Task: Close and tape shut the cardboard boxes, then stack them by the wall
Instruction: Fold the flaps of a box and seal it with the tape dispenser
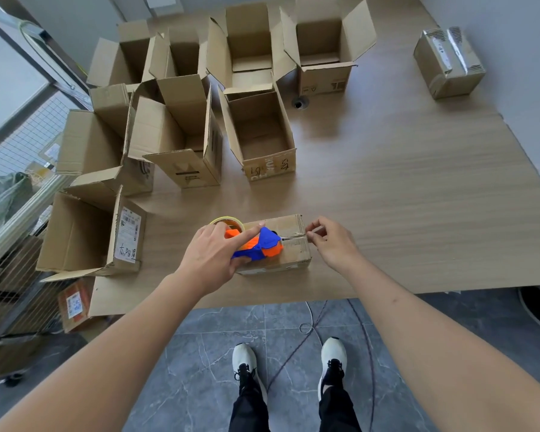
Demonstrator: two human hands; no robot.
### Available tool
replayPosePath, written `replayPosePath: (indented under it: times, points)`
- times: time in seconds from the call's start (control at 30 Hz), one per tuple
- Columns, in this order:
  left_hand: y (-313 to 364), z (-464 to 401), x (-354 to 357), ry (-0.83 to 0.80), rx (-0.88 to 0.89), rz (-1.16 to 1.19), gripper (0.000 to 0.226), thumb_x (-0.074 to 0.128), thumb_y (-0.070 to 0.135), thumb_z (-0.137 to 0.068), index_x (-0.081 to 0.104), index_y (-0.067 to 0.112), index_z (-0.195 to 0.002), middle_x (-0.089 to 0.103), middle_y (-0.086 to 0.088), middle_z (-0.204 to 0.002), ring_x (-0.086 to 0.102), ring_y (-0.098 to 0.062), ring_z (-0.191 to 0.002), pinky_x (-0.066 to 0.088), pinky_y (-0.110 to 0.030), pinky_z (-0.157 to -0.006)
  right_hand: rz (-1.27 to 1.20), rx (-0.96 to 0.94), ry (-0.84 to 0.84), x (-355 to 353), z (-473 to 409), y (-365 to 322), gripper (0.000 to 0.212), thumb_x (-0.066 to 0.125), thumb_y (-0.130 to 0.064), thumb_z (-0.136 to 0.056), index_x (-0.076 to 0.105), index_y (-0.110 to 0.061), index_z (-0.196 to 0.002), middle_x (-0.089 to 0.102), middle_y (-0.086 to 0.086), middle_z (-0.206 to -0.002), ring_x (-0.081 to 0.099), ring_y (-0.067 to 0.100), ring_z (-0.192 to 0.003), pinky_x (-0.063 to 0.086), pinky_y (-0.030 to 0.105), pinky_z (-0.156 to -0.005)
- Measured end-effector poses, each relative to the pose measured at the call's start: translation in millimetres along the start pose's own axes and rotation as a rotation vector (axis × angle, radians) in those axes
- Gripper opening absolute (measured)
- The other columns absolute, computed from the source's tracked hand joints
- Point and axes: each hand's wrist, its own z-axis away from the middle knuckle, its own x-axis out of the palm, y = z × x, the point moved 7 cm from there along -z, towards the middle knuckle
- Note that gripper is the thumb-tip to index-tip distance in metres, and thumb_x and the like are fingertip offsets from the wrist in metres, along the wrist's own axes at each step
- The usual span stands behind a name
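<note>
Head view: left hand (212, 260) is gripping the dispenser (258, 244) on the closed box (289, 244) at the table's (418, 198) near edge, steadying it; right hand (331, 241) is pinching the tape end (295, 236) taut, probably to anchor the strip. Open boxes (259, 132) are crowding the wooden top; one taped box (449, 62) is sitting by the wall.

The person has 2 bare forearms, without sleeves, watch or rings. The left hand (212, 260) and right hand (332, 241) wear no gloves. Lower are black trousers (293, 410) and 2 white shoes (333, 353) with black laces.
</note>
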Motion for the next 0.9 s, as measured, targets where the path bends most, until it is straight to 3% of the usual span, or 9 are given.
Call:
replayPosePath:
  times: [0.07, 0.1, 0.2, 0.27, 0.4, 0.5, 0.57, 0.67, 0.9]
  points:
    - [1, 0, 1, 0.007, 0.005, 0.006, 0.075, 0.062, 0.050, -0.095, 0.020, 0.050, -0.157, 0.057, -0.008, -0.108, 0.054, -0.028, -0.099, 0.045, -0.040, -0.092, 0.056, 0.012, 0.029, -3, 4, 7, 0.059, 0.070, -0.046, -0.093, 0.043, -0.049, -0.145, 0.065, -0.005, -0.126, 0.059, 0.021, -0.119, 0.048, 0.037, -0.098]
    - [1, 0, 1, 0.010, 0.008, 0.005, 0.075, 0.064, 0.048, -0.095, 0.022, 0.049, -0.157, 0.057, -0.008, -0.108, 0.055, -0.028, -0.099, 0.046, -0.040, -0.092, 0.097, 0.015, 0.047, -5, 7, 9, 0.064, 0.069, -0.048, -0.093, 0.038, -0.049, -0.150, 0.061, -0.006, -0.134, 0.056, 0.022, -0.125, 0.047, 0.039, -0.101]
    - [2, 0, 1, 0.030, 0.018, -0.007, 0.076, 0.068, 0.046, -0.093, 0.027, 0.046, -0.157, 0.059, -0.009, -0.107, 0.056, -0.029, -0.098, 0.046, -0.041, -0.091, 0.081, -0.066, 0.178, -5, 11, -3, 0.042, 0.056, -0.033, -0.103, 0.053, -0.039, -0.144, 0.064, -0.007, -0.136, 0.060, 0.023, -0.124, 0.047, 0.034, -0.097]
    - [2, 0, 0, 0.027, 0.022, -0.004, 0.076, 0.067, 0.047, -0.093, 0.026, 0.047, -0.157, 0.059, -0.009, -0.107, 0.056, -0.029, -0.099, 0.046, -0.041, -0.092, -0.091, -0.121, 0.252, 2, 14, -20, 0.041, 0.044, -0.026, -0.107, 0.053, -0.031, -0.147, 0.057, -0.004, -0.146, 0.053, 0.018, -0.134, 0.042, 0.031, -0.108]
    - [0, -1, -6, -0.003, 0.035, -0.012, 0.078, 0.056, 0.055, -0.097, 0.007, 0.053, -0.158, 0.057, -0.005, -0.108, 0.055, -0.027, -0.100, 0.043, -0.040, -0.093, -0.170, -0.225, 0.037, 42, 11, -32, 0.045, 0.035, -0.029, -0.112, 0.037, -0.036, -0.156, 0.028, -0.001, -0.166, 0.022, 0.009, -0.153, 0.016, 0.019, -0.117]
    - [3, 1, -14, -0.049, 0.104, 0.026, 0.075, 0.045, 0.057, -0.101, -0.009, 0.060, -0.154, 0.055, -0.001, -0.109, 0.053, -0.025, -0.099, 0.042, -0.040, -0.090, -0.157, -0.244, 0.029, 50, 7, -21, 0.043, 0.035, -0.029, -0.112, 0.042, -0.034, -0.154, 0.033, 0.002, -0.164, 0.023, 0.011, -0.153, 0.018, 0.028, -0.124]
    - [5, 2, -20, -0.107, 0.161, 0.086, 0.063, 0.034, 0.057, -0.104, -0.006, 0.065, -0.151, 0.051, 0.002, -0.101, 0.051, -0.023, -0.091, 0.043, -0.039, -0.084, -0.186, -0.259, 0.063, 51, 6, -19, 0.040, 0.036, -0.025, -0.111, 0.049, -0.029, -0.148, 0.044, 0.001, -0.158, 0.031, 0.014, -0.150, 0.025, 0.037, -0.124]
    - [2, -3, -24, -0.227, 0.160, 0.238, 0.054, 0.031, 0.056, -0.104, 0.002, 0.071, -0.147, 0.050, 0.002, -0.092, 0.052, -0.022, -0.082, 0.045, -0.040, -0.078, -0.186, -0.271, 0.071, 49, 6, -20, 0.040, 0.034, -0.030, -0.108, 0.053, -0.028, -0.143, 0.048, -0.002, -0.153, 0.035, 0.012, -0.148, 0.028, 0.035, -0.122]
    - [-60, 13, -34, -0.469, 0.025, 0.432, 0.050, 0.041, 0.046, -0.107, 0.021, 0.080, -0.137, 0.054, 0.020, -0.132, 0.054, -0.014, -0.109, 0.046, -0.044, -0.097, -0.135, -0.296, 0.129, 46, 8, -23, 0.031, 0.037, -0.027, -0.110, 0.054, -0.035, -0.134, 0.058, -0.013, -0.131, 0.054, 0.008, -0.118, 0.043, 0.031, -0.105]
